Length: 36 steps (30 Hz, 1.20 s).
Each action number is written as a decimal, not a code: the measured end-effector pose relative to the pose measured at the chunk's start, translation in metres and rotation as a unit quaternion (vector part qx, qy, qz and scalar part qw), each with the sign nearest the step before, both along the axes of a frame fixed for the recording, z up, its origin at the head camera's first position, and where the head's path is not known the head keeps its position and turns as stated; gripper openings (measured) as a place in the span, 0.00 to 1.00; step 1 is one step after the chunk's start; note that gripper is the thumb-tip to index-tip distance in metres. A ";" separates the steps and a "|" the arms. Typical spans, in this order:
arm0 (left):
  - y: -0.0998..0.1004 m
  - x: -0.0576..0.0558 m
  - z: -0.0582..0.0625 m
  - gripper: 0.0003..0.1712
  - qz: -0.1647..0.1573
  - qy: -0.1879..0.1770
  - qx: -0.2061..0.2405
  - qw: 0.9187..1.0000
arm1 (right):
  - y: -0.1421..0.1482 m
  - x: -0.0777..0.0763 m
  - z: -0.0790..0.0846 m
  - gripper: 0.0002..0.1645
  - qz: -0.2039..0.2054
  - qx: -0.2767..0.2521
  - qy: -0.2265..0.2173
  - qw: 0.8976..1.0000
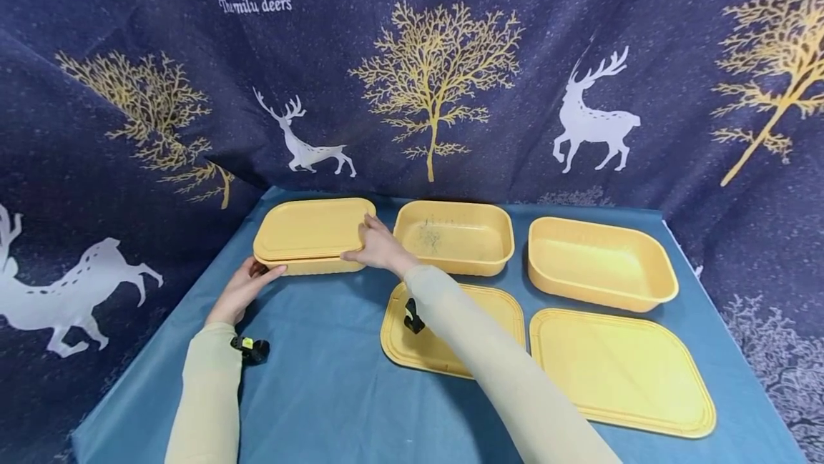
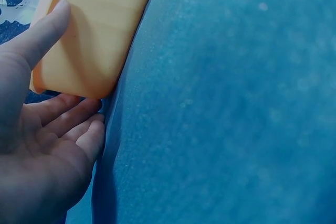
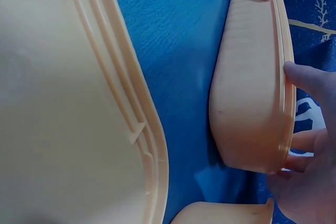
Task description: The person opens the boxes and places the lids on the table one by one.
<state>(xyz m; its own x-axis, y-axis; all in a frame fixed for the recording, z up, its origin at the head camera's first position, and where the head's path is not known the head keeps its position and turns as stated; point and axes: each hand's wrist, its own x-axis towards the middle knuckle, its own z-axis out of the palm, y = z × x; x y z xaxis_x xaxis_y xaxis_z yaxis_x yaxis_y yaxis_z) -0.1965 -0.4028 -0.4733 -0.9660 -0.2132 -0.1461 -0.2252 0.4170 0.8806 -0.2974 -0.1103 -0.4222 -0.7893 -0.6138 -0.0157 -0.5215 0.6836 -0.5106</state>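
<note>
At the far left of the table stands a yellow plastic container (image 1: 315, 266) with a matching lid (image 1: 312, 226) on top; a thin dark line shows between them along the front. My left hand (image 1: 243, 287) holds the container's left end, thumb along the front wall and fingers around the corner; the left wrist view shows that thumb (image 2: 50, 27) against the wall. At the right end, my right hand (image 1: 381, 244) grips the lid's edge. Its thumb (image 3: 302, 74) lies on the rim in the right wrist view, with the fingers round the end.
Two open yellow containers stand to the right, one in the middle (image 1: 453, 264) and one farther right (image 1: 601, 292). Before them lie two loose lids, the middle lid (image 1: 412, 346) partly under my right forearm, the right lid (image 1: 624, 371) uncovered. A printed curtain (image 1: 489, 114) hangs behind the blue tablecloth (image 1: 335, 378).
</note>
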 end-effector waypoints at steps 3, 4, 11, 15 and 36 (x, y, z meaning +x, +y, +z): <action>0.001 -0.001 0.001 0.61 0.002 -0.003 0.002 1.000 | 0.000 -0.002 0.001 0.52 0.002 -0.004 0.008 1.000; 0.001 -0.002 0.001 0.61 0.005 -0.006 0.002 1.000 | -0.001 -0.003 0.000 0.51 0.004 -0.004 0.011 1.000; 0.001 -0.001 0.002 0.62 0.010 -0.009 0.003 1.000 | 0.000 -0.005 -0.002 0.45 0.013 -0.023 0.033 0.999; 0.000 0.000 0.001 0.60 0.002 0.002 0.001 1.000 | 0.000 -0.005 -0.002 0.44 0.013 -0.025 0.042 0.999; -0.002 0.000 -0.001 0.59 -0.001 0.011 0.003 1.000 | -0.003 -0.008 0.004 0.33 0.057 0.042 0.132 0.989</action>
